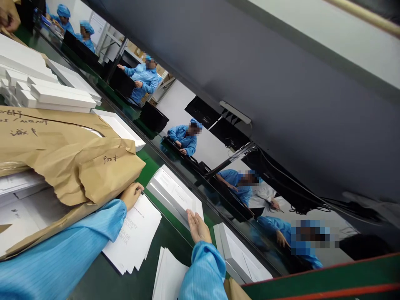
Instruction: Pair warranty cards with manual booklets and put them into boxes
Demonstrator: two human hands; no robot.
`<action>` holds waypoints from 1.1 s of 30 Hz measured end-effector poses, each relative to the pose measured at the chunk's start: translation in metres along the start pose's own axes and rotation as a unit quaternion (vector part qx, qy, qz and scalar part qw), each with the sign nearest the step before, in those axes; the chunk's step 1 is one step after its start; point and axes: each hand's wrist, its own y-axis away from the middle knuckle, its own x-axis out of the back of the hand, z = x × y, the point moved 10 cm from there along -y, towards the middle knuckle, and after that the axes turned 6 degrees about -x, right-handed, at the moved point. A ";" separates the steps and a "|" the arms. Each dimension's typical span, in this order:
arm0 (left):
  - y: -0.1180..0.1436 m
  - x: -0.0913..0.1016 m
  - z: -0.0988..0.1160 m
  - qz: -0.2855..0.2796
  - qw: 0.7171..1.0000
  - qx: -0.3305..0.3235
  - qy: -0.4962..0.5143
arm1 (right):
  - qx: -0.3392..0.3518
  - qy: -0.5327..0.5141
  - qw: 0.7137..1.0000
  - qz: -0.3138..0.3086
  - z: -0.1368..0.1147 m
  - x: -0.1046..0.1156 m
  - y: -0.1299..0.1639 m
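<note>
My left hand [131, 195] rests with curled fingers on the top edge of a stack of white printed leaflets [137, 239], right beside torn brown wrapping paper [71, 166]. My right hand [198, 227] is flat with fingers together, its edge against the near end of a white flat box [173, 193] on the green belt. Both arms wear light blue sleeves. A second pile of white sheets [170, 275] lies under my right forearm.
Several long white boxes [59, 98] are stacked at the back left. More white boxes [239, 258] lie along the green belt [153, 162]. Across a dark rail, several people in blue coats and caps [142, 79] work at black panels. A large dark panel [281, 83] slants overhead.
</note>
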 end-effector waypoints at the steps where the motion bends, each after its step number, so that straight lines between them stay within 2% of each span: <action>1: -0.001 0.000 -0.001 0.000 1.000 0.004 0.003 | 0.000 0.004 1.000 -0.003 0.001 0.000 0.004; 6: -0.003 -0.001 -0.008 -0.007 1.000 0.022 0.018 | 0.004 0.054 0.998 -0.014 0.013 -0.007 0.035; 8: -0.004 -0.003 -0.011 -0.013 0.999 0.027 0.025 | 0.041 0.153 0.987 -0.036 0.019 -0.025 0.061; 9: -0.004 -0.003 -0.012 -0.016 0.999 0.029 0.028 | 0.072 0.230 0.969 -0.061 0.023 -0.040 0.078; 11: -0.004 -0.004 -0.014 -0.022 0.999 0.036 0.031 | 0.162 0.365 0.904 -0.151 0.033 -0.082 0.123; 13: -0.004 -0.004 -0.013 -0.030 0.998 0.042 0.031 | 0.240 0.478 0.813 -0.231 0.049 -0.117 0.168; 15: -0.004 -0.002 -0.008 -0.041 0.998 0.048 0.025 | 0.279 0.565 0.738 -0.242 0.061 -0.130 0.195; 16: -0.005 0.000 -0.005 -0.048 0.997 0.050 0.019 | 0.291 0.597 0.711 -0.231 0.065 -0.132 0.201; 18: -0.007 0.005 0.003 -0.060 0.997 0.051 -0.002 | 0.305 0.638 0.682 -0.189 0.066 -0.126 0.203; 20: -0.006 0.010 0.012 -0.075 0.995 0.049 -0.035 | 0.311 0.655 0.671 -0.152 0.067 -0.117 0.201; 24: 0.005 0.017 0.022 -0.110 0.983 0.068 -0.132 | 0.306 0.666 0.674 -0.093 0.066 -0.101 0.197; 29: 0.019 0.020 0.033 -0.139 0.958 0.089 -0.234 | 0.301 0.658 0.680 -0.120 0.070 -0.100 0.200; 33: 0.017 0.020 0.049 -0.157 0.947 0.068 -0.271 | 0.292 0.633 0.707 -0.123 0.071 -0.096 0.197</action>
